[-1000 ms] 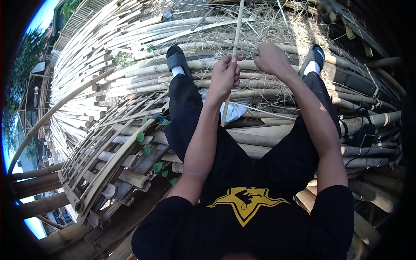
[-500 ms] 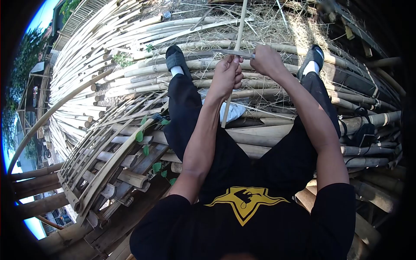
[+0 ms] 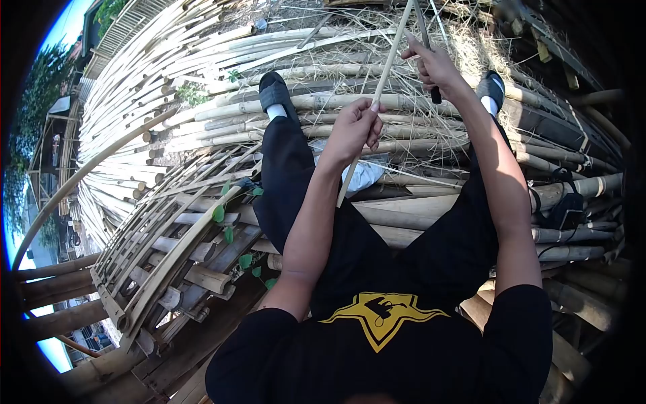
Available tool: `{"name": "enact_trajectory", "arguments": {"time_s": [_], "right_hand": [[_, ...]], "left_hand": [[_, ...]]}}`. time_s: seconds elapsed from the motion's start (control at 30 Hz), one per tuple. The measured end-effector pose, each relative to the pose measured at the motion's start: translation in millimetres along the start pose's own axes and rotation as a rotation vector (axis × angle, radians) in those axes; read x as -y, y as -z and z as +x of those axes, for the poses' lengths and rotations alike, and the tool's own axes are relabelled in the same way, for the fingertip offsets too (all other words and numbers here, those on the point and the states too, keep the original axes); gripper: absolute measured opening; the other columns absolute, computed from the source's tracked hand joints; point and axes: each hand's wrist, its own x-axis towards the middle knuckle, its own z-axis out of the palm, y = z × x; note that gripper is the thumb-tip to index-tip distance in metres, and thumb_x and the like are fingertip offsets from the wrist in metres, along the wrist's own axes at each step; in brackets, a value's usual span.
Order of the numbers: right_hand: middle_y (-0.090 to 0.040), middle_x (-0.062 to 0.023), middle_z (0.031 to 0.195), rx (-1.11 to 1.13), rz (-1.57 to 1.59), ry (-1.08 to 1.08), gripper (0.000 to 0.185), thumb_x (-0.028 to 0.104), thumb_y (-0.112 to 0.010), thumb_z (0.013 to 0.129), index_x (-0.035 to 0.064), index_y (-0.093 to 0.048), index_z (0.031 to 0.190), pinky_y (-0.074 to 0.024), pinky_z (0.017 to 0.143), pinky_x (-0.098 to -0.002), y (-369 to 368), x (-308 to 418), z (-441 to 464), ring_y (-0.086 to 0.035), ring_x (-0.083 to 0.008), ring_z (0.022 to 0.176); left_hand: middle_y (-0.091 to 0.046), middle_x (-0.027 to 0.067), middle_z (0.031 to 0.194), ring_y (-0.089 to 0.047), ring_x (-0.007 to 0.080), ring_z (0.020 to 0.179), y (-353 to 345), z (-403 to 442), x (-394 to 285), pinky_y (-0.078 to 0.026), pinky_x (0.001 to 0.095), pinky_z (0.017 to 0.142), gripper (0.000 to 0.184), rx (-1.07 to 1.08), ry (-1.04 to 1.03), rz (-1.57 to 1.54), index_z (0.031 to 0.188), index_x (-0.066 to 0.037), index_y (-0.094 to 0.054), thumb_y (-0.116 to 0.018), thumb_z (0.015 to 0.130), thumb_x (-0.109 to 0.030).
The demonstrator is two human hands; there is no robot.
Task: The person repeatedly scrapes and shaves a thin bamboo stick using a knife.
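Observation:
My left hand is closed around a long, thin bamboo strip. The strip slants from near my lap up to the top edge of the view. To its right, my right hand grips a knife, with the dark handle end sticking out below the fist. The blade points away from me, close beside the strip's far part; whether they touch I cannot tell. My right index finger looks partly stretched out toward the strip.
Bamboo poles lie in rows under and around my feet. Pale shavings are scattered ahead. A slatted bamboo frame stands at the left, and a white plastic bag lies between my legs. A dark pouch-like object rests at the right.
My right hand has moved up and away from my left, and the knife has turned from lying across the strip to pointing away. The strip now leans further right.

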Motion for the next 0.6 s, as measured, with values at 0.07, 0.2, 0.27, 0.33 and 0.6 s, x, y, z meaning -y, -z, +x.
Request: {"name": "enact_trajectory", "arguments": {"time_s": [0.07, 0.2, 0.27, 0.33, 0.6], "right_hand": [[-0.029, 0.0082, 0.047, 0.026, 0.019, 0.011, 0.044, 0.048, -0.059, 0.089, 0.0042, -0.058, 0.081, -0.0218, 0.037, -0.0245, -12.0, -5.6, 2.2, -0.027, -0.0041, 0.037], [-0.031, 0.0088, 0.051, -0.034, -0.008, 0.080, 0.033, 0.036, -0.060, 0.092, 0.0037, -0.056, 0.088, -0.0227, 0.036, -0.0223, -20.9, -12.2, -1.7, -0.028, -0.0030, 0.038], [-0.032, 0.0089, 0.051, -0.026, 0.086, 0.052, 0.030, 0.033, -0.062, 0.092, 0.0037, -0.056, 0.088, -0.0229, 0.036, -0.0221, -23.3, -10.9, -6.8, -0.029, -0.0029, 0.038], [-0.032, 0.0091, 0.050, 0.002, 0.051, 0.076, 0.027, 0.030, -0.063, 0.091, 0.0050, -0.055, 0.084, -0.0212, 0.036, -0.0220, -22.8, -11.2, -8.0, -0.029, -0.0025, 0.037], [-0.037, 0.0084, 0.049, 0.133, 0.011, -0.005, 0.035, 0.035, -0.066, 0.088, 0.0088, -0.052, 0.070, -0.0209, 0.036, -0.0227, -28.9, -10.4, -22.9, -0.030, -0.0028, 0.037]], "left_hand": [[-0.052, 0.0008, 0.064, -0.046, 0.0067, 0.044, 0.9, 3.6, -0.2, -0.042, 0.0213, 0.044, 0.021, 0.058, 0.004, 0.052, 0.102, -0.001, -0.051, -0.043, 0.100, -0.021], [-0.060, 0.0043, 0.068, -0.059, 0.0120, 0.050, 2.3, 5.7, -1.5, -0.052, 0.0255, 0.050, 0.022, 0.165, 0.030, 0.095, 0.100, -0.002, -0.053, -0.046, 0.099, -0.023], [-0.060, 0.0046, 0.069, -0.060, 0.0126, 0.050, 0.6, 3.6, -5.2, -0.052, 0.0258, 0.051, 0.023, 0.176, 0.036, 0.089, 0.100, -0.002, -0.053, -0.047, 0.099, -0.024], [-0.061, 0.0052, 0.070, -0.061, 0.0135, 0.052, -2.2, 1.7, -10.9, -0.053, 0.0261, 0.051, 0.026, 0.212, 0.082, 0.125, 0.100, -0.001, -0.052, -0.048, 0.098, -0.027], [-0.055, 0.0012, 0.066, -0.051, 0.0076, 0.043, -13.2, 9.9, -7.4, -0.043, 0.0217, 0.041, 0.027, 0.065, -0.076, -0.058, 0.104, 0.000, -0.054, -0.048, 0.099, -0.026]]}}
